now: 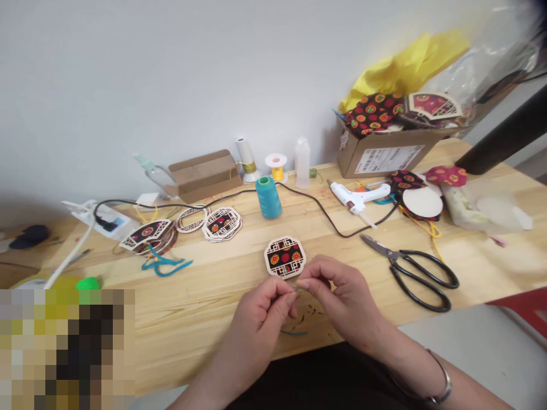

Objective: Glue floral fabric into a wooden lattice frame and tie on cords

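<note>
Two bare hands work close together over the near part of the wooden surface. Left hand: grip closed, thumb against the fingers, pinching a short bit of teal strand. Right hand: grip also closed, thumb and fingertip on the same strand, fingertips of both hands almost meeting. Most of the strand hidden by fingers; its length I cannot tell. Metal bracelet on the right wrist

Just beyond the fingertips, flat on the surface: a fretwork panel, pale cut border around dark cloth with red and orange rounds. Below the hands, a loose teal cord and scattered dark scraps

Right of the hands, black-handled scissors, blades slightly parted, pointing away to the left. Farther back, a white glue gun lies on its side. Beyond the panel stands a cone of teal thread; behind it, a spool of yellow thread and a clear bottle. Left of the panel, a stack of similar panels, then fan-shaped pieces with teal cord trailing off them. Back right, a cardboard box filled with patterned cloth, a fan-shaped frame and yellow wrapping
</note>
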{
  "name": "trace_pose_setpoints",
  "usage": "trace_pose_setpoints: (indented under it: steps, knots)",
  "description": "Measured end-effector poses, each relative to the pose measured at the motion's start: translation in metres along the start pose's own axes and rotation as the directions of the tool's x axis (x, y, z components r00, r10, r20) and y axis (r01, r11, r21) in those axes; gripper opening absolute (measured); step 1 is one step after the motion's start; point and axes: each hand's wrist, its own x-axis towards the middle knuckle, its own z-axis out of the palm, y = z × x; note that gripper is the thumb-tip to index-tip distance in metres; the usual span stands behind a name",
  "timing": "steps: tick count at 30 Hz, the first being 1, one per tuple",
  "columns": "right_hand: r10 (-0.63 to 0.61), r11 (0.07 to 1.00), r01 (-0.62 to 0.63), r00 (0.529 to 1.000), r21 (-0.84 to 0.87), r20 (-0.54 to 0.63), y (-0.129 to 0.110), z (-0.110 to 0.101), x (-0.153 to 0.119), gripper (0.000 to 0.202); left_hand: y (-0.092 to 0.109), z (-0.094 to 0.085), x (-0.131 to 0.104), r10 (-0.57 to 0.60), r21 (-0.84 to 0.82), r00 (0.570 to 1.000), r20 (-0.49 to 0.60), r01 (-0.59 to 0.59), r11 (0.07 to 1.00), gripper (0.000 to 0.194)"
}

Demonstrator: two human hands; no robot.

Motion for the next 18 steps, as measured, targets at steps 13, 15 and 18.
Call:
trace_pose_setpoints:
  steps: [13,15,18]
  knots:
    - [-0.075,0.812,0.105,0.994,-0.574,0.076,0.032,-0.051,-0.008,0.018,-0.005,0.000,0.004,-0.089,-0.367,0.991,-0.103,0.046,0.929,0.018]
    - [-0.095,0.778,0.154,0.987,-0.609,0.129,0.032,-0.044,-0.012,0.019,-0.007,0.000,0.004,-0.085,-0.376,0.992,-0.089,0.045,0.925,0.018]
    - [-0.124,0.684,0.215,0.976,-0.698,0.178,0.032,-0.035,-0.014,0.019,-0.008,-0.001,0.004,-0.084,-0.381,0.992,-0.092,0.043,0.923,0.018]
